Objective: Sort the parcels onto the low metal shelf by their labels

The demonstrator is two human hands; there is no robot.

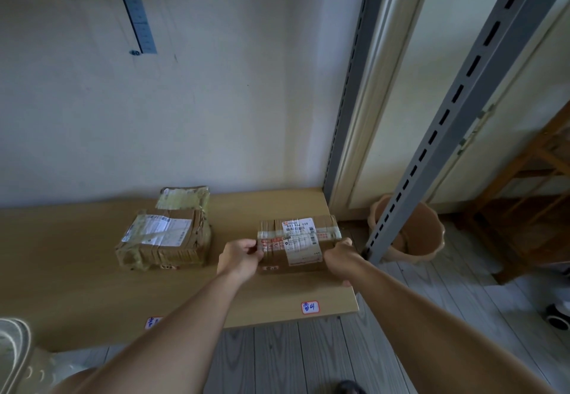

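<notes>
A brown cardboard parcel [297,240] with white shipping labels and tape rests on the right end of the low shelf board [77,285]. My left hand [242,257] grips its left side and my right hand [340,257] grips its right side. Two more taped parcels sit further left on the board: a larger crumpled one [163,240] and a smaller one [183,197] behind it by the wall. A red-framed label sticker [310,307] is stuck on the board's front edge below the held parcel. Another sticker [152,322] is partly hidden by my left forearm.
Grey slotted metal uprights [456,109] rise at the shelf's right end. A terracotta-coloured bin [425,233] stands on the floor behind the front upright. A wooden rack [530,202] is at the far right. A pale bag [18,356] sits at bottom left.
</notes>
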